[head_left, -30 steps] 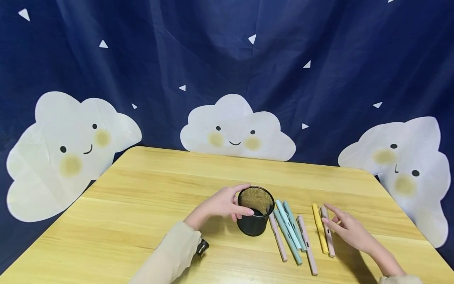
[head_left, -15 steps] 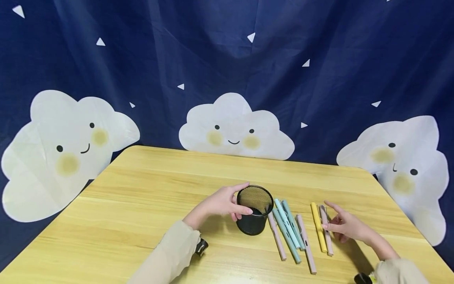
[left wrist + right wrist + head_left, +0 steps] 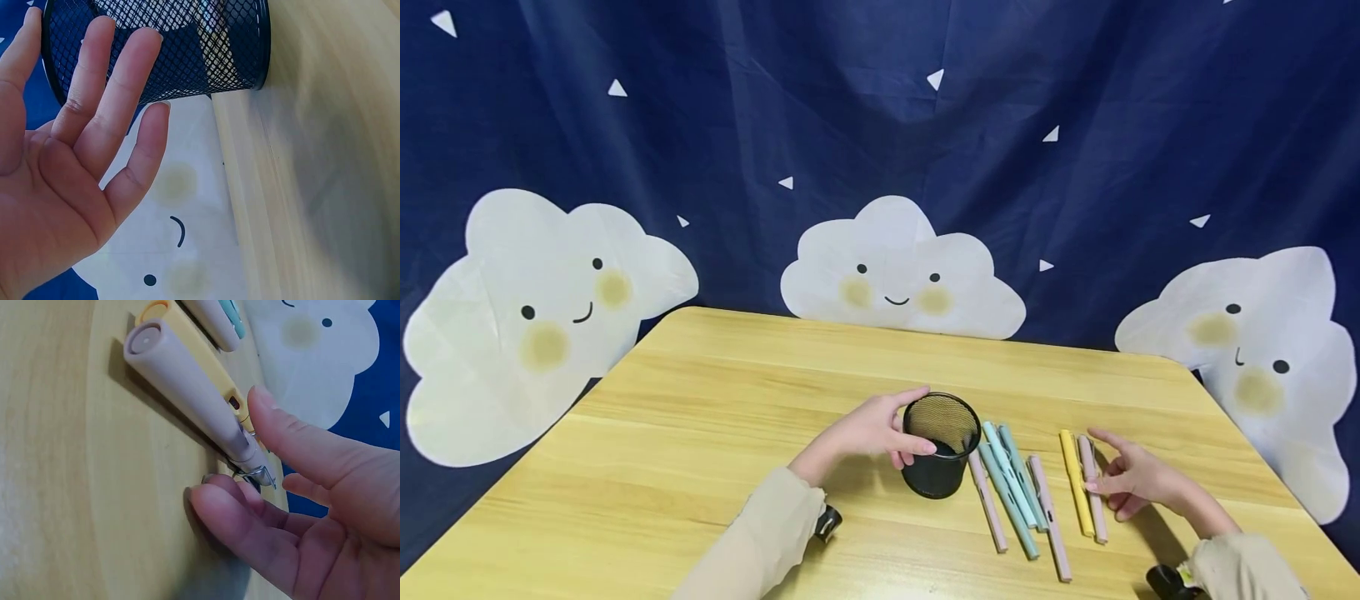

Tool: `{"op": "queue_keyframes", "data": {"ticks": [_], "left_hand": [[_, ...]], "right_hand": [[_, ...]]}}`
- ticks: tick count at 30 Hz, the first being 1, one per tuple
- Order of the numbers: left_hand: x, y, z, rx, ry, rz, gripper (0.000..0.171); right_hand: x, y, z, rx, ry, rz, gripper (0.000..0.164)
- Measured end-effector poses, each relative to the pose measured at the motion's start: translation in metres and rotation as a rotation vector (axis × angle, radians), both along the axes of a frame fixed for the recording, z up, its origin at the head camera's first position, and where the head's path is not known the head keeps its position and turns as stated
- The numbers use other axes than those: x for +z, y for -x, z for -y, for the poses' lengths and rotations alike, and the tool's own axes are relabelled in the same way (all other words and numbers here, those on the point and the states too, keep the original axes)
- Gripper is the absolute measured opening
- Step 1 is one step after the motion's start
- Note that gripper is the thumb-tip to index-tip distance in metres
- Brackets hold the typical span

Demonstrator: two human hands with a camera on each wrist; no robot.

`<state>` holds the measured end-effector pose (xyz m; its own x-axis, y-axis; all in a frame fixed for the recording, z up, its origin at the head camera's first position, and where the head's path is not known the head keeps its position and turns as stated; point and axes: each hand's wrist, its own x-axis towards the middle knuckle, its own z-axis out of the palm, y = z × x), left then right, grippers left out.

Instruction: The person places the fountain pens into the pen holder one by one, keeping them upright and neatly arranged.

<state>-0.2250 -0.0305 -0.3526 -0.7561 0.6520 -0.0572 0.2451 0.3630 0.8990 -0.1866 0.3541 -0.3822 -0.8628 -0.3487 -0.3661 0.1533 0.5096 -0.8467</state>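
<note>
A black mesh pen holder (image 3: 934, 482) stands upright near the table's middle. My left hand (image 3: 867, 427) holds it from the left, thumb over the near rim and index finger at the far rim. In the left wrist view its other fingers stretch beside the mesh wall (image 3: 194, 65). To the right lie a yellow pen (image 3: 1074, 475) and a pale pink pen (image 3: 1097, 517), side by side. Around the pink pen's clip end is my right hand (image 3: 1138, 482), thumb on one side, bent fingers on the other. The right wrist view shows a gap between thumb and pink pen (image 3: 187, 387).
Between the holder and the yellow pen lies a group of several pens, among them a pink pen (image 3: 1051, 521), a light blue pen (image 3: 1011, 475) and a teal pen (image 3: 1011, 508). The wooden table (image 3: 715, 417) meets a dark blue cloud-printed curtain (image 3: 722, 150) behind.
The right hand has lowered slightly beside the pale pink pen, its thumb and fingers coming to either side of it. The left hand and the pen holder have stayed in place.
</note>
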Motion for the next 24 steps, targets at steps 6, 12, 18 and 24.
{"op": "queue_keyframes", "data": {"ticks": [6, 12, 18, 24], "left_hand": [[0.0004, 0.0003, -0.0004, -0.002, 0.0, 0.007, 0.082], [0.0015, 0.0004, -0.0008, -0.006, 0.003, 0.006, 0.082], [0.001, 0.0011, -0.0005, -0.009, -0.001, 0.003, 0.082], [0.0009, 0.001, -0.0003, -0.013, -0.003, 0.003, 0.082]], "right_hand": [[-0.0007, 0.0015, -0.0006, -0.008, 0.013, 0.017, 0.094], [0.0004, 0.0031, -0.0001, 0.002, 0.015, 0.03, 0.094], [0.0039, 0.0038, 0.0027, 0.013, -0.031, 0.012, 0.096], [0.0042, 0.0042, 0.0029, 0.014, -0.016, 0.021, 0.095]]}}
